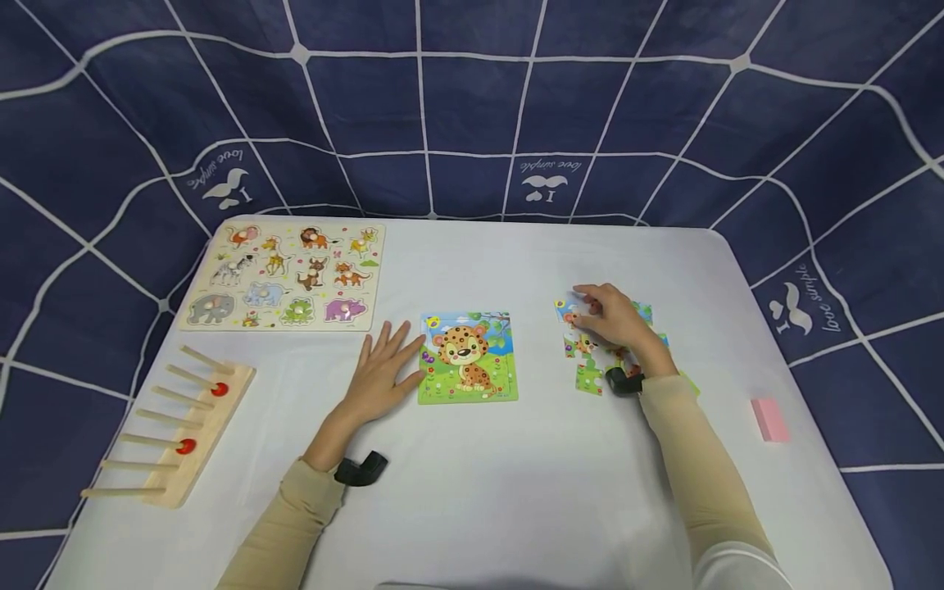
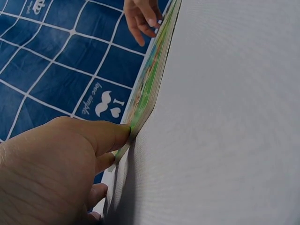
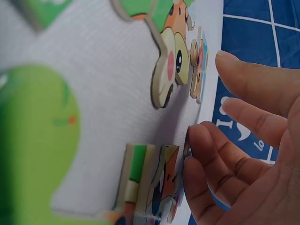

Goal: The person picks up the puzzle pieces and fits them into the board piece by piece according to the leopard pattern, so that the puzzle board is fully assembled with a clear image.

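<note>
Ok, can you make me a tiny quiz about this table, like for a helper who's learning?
1. How many red beads are on the wooden peg stand?
2. Fill in: the pink block lies to the ____ of the leopard board.
3. Which hand reaches over the loose puzzle pieces: A) left, or B) right?

Key:
1. Two.
2. Right.
3. B, the right hand.
</note>
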